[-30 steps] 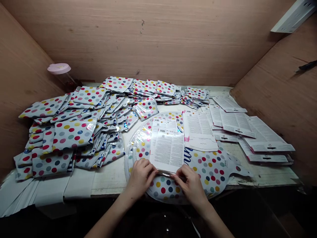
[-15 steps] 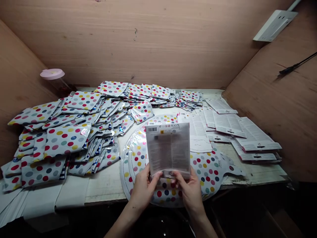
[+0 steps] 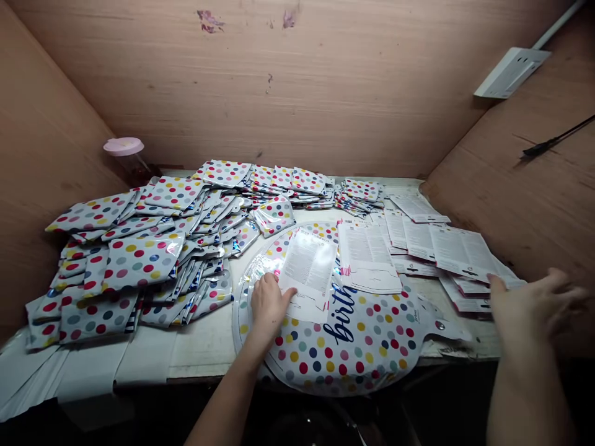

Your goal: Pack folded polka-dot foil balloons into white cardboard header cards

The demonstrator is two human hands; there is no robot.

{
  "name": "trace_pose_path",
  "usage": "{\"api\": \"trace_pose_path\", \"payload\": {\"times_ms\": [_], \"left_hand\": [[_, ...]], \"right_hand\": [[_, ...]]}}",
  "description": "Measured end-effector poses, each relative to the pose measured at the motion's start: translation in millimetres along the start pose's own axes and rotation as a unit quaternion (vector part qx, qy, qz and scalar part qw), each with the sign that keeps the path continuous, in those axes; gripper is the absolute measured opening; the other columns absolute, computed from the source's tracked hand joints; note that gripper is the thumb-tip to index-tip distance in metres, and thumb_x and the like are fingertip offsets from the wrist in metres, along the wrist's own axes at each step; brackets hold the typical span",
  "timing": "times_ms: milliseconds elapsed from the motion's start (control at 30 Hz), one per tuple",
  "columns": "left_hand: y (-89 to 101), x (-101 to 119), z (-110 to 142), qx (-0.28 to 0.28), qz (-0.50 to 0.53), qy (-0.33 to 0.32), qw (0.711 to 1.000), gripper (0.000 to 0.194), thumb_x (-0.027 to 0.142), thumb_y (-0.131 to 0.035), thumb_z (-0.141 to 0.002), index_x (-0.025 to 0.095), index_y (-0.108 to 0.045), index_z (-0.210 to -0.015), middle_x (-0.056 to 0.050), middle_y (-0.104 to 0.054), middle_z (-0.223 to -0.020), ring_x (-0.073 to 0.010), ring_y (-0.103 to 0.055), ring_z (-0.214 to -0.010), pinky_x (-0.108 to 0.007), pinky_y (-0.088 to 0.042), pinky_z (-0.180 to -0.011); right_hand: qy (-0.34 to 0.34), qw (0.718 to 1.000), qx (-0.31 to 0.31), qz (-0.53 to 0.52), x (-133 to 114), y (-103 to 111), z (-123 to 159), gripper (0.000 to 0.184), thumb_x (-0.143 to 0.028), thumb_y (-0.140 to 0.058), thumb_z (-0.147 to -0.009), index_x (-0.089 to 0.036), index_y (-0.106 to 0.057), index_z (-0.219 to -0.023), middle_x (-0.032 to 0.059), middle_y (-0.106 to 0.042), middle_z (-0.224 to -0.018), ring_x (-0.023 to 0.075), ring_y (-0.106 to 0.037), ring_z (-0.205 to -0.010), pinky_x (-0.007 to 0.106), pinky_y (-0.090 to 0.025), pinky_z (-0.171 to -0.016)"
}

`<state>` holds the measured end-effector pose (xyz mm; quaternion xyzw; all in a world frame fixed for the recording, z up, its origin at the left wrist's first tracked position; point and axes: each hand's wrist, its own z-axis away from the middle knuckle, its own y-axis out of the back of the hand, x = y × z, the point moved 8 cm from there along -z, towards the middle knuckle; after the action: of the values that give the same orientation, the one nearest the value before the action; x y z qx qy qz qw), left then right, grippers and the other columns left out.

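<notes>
My left hand (image 3: pixel 269 303) rests at the lower left edge of a white printed card sleeve (image 3: pixel 309 263), its thumb stretched onto the sleeve and its fingers loosely bent on the balloon. Beneath lies a flat round foil balloon (image 3: pixel 372 347) with coloured dots and the letters "birth", its tail pointing right. A second printed sleeve (image 3: pixel 369 251) lies on it, right of the first. My right hand (image 3: pixel 534 303), blurred, hovers at the right by a pile of flat printed packets (image 3: pixel 460 251); its thumb and fingers are apart, with nothing visible between them.
Stacks of folded dotted foil balloons (image 3: pixel 139 260) fill the left and back of the table. White sheets (image 3: pixel 88 371) overhang its front left edge. A pink-lidded cup (image 3: pixel 124 148) stands back left. A socket strip (image 3: pixel 514 73) and a black cable (image 3: pixel 548 145) are on the walls.
The printed packet that both hands held in the middle now lies on the right pile. My right hand has moved far right; my left has gone to the sleeve on the balloon.
</notes>
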<state>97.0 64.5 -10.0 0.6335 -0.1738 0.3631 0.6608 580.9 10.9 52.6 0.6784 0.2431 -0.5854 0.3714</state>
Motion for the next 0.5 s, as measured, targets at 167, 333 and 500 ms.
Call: {"api": "trace_pose_path", "payload": {"times_ms": [167,333,500], "left_hand": [[2.4,12.7,33.7,-0.030,0.205,-0.025,0.978,0.030,0.044,-0.048,-0.091,0.023,-0.040,-0.112,-0.008,-0.069,-0.104,-0.0229,-0.069,-0.090,-0.035,-0.054,-0.075],[-5.6,2.9,66.4,-0.031,0.403,-0.030,0.914,0.050,0.035,-0.065,-0.082,0.023,-0.041,-0.124,-0.009,-0.064,-0.120,-0.0231,-0.064,-0.109,-0.039,-0.047,-0.097],[-10.9,-29.1,81.2,-0.004,0.261,-0.007,0.965,0.071,0.025,-0.067,-0.071,0.017,-0.034,-0.133,-0.015,-0.064,-0.115,-0.0304,-0.063,-0.107,-0.049,-0.047,-0.096]], "right_hand": [[-0.189,0.930,-0.275,-0.155,2.7,-158.0,158.8,0.040,-0.053,-0.073,-0.072,-0.020,-0.069,-0.093,0.0029,-0.064,-0.070,0.0112,-0.049,-0.040,0.024,-0.034,-0.034],[-0.361,0.791,-0.251,-0.426,2.6,-236.8,242.2,0.040,-0.037,-0.077,-0.074,-0.017,-0.065,-0.107,-0.0034,-0.058,-0.075,0.0006,-0.038,-0.042,0.015,-0.031,-0.038],[-0.402,0.744,-0.219,-0.487,6.9,-251.2,248.0,0.016,-0.029,-0.077,-0.076,-0.019,-0.067,-0.082,-0.0034,-0.060,-0.069,0.0081,-0.051,-0.055,0.019,-0.044,-0.049]]}}
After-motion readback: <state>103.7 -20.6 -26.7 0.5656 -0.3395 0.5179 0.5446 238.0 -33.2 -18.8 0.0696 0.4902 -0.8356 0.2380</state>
